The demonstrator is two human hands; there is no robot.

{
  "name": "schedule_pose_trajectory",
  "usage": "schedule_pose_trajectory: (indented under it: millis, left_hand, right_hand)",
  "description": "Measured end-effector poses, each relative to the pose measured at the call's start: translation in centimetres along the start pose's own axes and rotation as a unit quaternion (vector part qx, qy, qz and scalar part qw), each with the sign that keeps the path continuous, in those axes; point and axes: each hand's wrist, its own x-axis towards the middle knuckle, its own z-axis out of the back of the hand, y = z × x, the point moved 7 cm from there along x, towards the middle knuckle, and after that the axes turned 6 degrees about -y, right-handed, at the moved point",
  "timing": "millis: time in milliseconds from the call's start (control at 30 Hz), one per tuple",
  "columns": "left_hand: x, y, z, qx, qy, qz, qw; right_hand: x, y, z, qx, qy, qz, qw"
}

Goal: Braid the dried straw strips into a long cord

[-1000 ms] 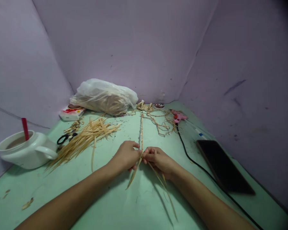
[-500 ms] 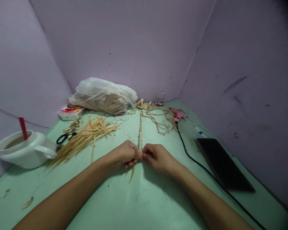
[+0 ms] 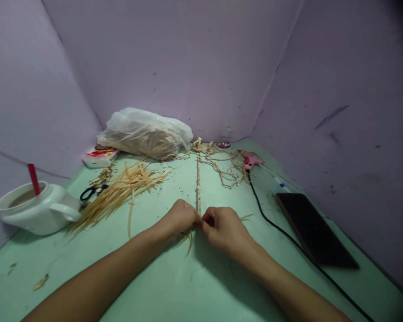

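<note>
A thin straw-coloured braid [image 3: 199,185] runs straight away from me across the green table, its near end between my fingertips. My left hand [image 3: 183,218] is closed in a pinch at that end, and loose strips [image 3: 190,241] hang out below it. Pressed up against it, my right hand [image 3: 223,224] pinches the same end with thumb and forefinger. A pale strip tip [image 3: 246,218] sticks out to the right behind this hand. The exact crossing of the strands is hidden by the fingers.
Left lie a heap of dry strips [image 3: 121,194], black-handled scissors [image 3: 87,193] and a white pot [image 3: 58,210] of brownish liquid. Behind are a plastic bag [image 3: 144,132] and tangled braided cord [image 3: 221,172]. At right are a pink glue gun [image 3: 251,161], its black cable [image 3: 285,235] and a dark tablet [image 3: 315,228].
Both hands have shifted slightly nearer me and stay together at the braid's end. A strip tip now shows right of my right hand, and the loose strips below my left hand have moved.
</note>
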Motion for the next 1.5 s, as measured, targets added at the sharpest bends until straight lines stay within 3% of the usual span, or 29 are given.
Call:
schedule_pose_trajectory:
  millis: [133, 267, 367, 467, 600, 833, 967, 1167, 1300, 1500]
  left_hand:
    - [-0.3, 0.6, -0.3, -0.067, 0.03, 0.064, 0.995]
    - [0.0, 0.6, -0.4, -0.094, 0.046, 0.045, 0.994]
    - [0.2, 0.5, -0.2, -0.08, 0.048, 0.02, 0.995]
    - [0.2, 0.3, 0.0, -0.049, 0.061, 0.013, 0.997]
    - [0.3, 0.0, 0.2, -0.018, 0.074, 0.002, 0.997]
    - [1.2, -0.3, -0.6, 0.0, 0.048, -0.144, 0.988]
    - [1.2, -0.4, -0.6, 0.029, 0.022, -0.2, 0.979]
    - [1.8, -0.9, -0.6, 0.106, 0.007, -0.245, 0.964]
    - [3.0, -0.9, -0.9, 0.127, 0.022, -0.248, 0.96]
    - [3.5, -1.1, -1.1, 0.142, 0.067, -0.219, 0.963]
  right_hand:
    - [-0.4, 0.3, -0.6, 0.025, -0.001, -0.006, 1.0]
    - [-0.6, 0.8, -0.6, 0.024, -0.001, 0.026, 0.999]
    - [-0.4, 0.6, -0.5, 0.059, 0.061, 0.034, 0.996]
    - [0.3, -0.7, 0.7, 0.16, 0.109, -0.023, 0.981]
    - [1.9, -3.9, 4.0, 0.262, 0.027, -0.157, 0.952]
    - [7.9, -4.8, 4.8, 0.298, 0.039, -0.202, 0.932]
    - [13.6, -5.3, 4.2, 0.261, 0.006, -0.211, 0.942]
    - [20.6, -5.6, 3.4, 0.123, -0.063, -0.156, 0.978]
    - [23.1, -4.5, 2.8, -0.102, -0.092, -0.104, 0.985]
    - [24.8, -3.3, 1.0, -0.226, -0.106, -0.086, 0.965]
